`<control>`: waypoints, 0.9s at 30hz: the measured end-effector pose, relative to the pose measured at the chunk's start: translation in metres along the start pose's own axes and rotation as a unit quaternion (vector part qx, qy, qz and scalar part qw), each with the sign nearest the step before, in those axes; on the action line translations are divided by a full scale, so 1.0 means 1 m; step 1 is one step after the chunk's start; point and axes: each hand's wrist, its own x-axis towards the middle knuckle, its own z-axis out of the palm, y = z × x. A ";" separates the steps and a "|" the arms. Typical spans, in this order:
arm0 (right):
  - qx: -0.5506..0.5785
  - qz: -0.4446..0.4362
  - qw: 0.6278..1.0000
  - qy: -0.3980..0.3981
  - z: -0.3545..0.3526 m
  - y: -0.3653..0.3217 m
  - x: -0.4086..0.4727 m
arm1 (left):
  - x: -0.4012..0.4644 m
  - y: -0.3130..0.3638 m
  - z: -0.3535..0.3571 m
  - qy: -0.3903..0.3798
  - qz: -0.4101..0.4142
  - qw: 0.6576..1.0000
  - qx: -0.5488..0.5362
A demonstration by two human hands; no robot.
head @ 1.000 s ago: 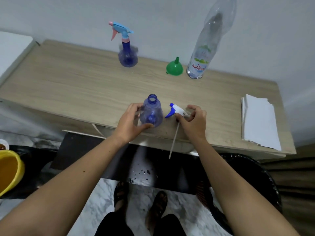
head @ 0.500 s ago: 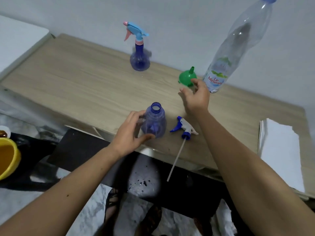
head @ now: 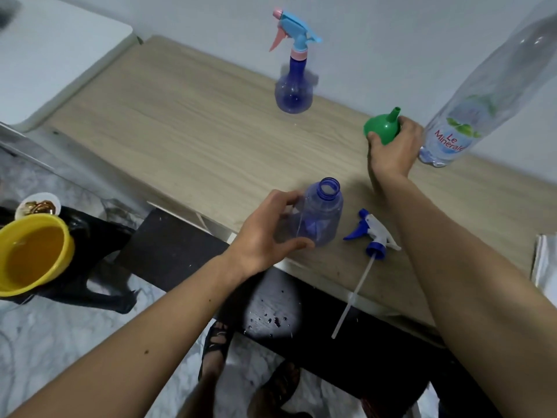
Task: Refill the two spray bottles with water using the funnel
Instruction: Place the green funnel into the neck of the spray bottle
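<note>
Funnel (head: pixel 382 128) in R hand (head: pixel 394 149) grip, by water bottle (head: pixel 470 116) | L hand (head: pixel 265 233) grips uncapped spray bottle (head: pixel 319 218)

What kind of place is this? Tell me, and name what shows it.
Probably a room in a home, perhaps a utility corner. A wood-grain table stands against a plain white wall, the floor is marble-patterned tile, and a yellow plastic basin sits beside the table. The person wears sandals.
</note>
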 end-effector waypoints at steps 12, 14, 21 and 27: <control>0.065 -0.009 0.998 -0.010 -0.034 -0.011 -0.035 | 0.002 0.003 0.000 0.000 0.012 1.000 0.003; 0.076 -0.018 0.997 -0.010 -0.049 -0.018 -0.048 | 0.002 0.004 -0.001 0.002 0.023 1.000 0.011; 0.128 -0.041 0.991 -0.002 -0.110 -0.038 -0.104 | 0.003 0.001 -0.004 -0.010 0.018 1.000 0.020; 0.155 -0.034 0.987 0.013 -0.155 -0.063 -0.144 | 0.004 0.008 -0.008 -0.020 0.002 0.999 0.034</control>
